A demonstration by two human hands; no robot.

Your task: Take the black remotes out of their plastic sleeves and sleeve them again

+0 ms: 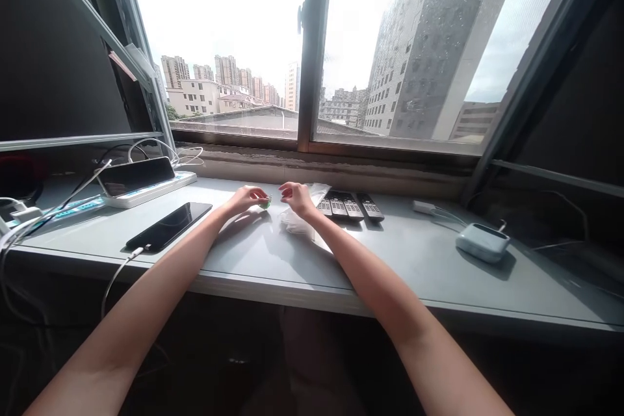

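Note:
My left hand (247, 199) is closed, with thumb and fingertips pinching a small shiny green object (266, 202) just above the desk. Its kind is too small to tell. A short gap away, my right hand (295, 197) is curled with its fingertips together, facing the green object; whether anything is between them I cannot make out. Clear plastic bags (296, 225) lie crumpled under and beside my right hand. Right of them several dark remote controls (347, 207) rest side by side, partly covered by the plastic and my right wrist.
A black phone (170, 226) with a white cable lies left of my left forearm. Behind it, another phone (139, 175) leans on a white power strip (151, 192) among cables. A pale blue box-shaped device (482, 242) and a white plug (424, 207) sit right. The window (312, 140) borders the back.

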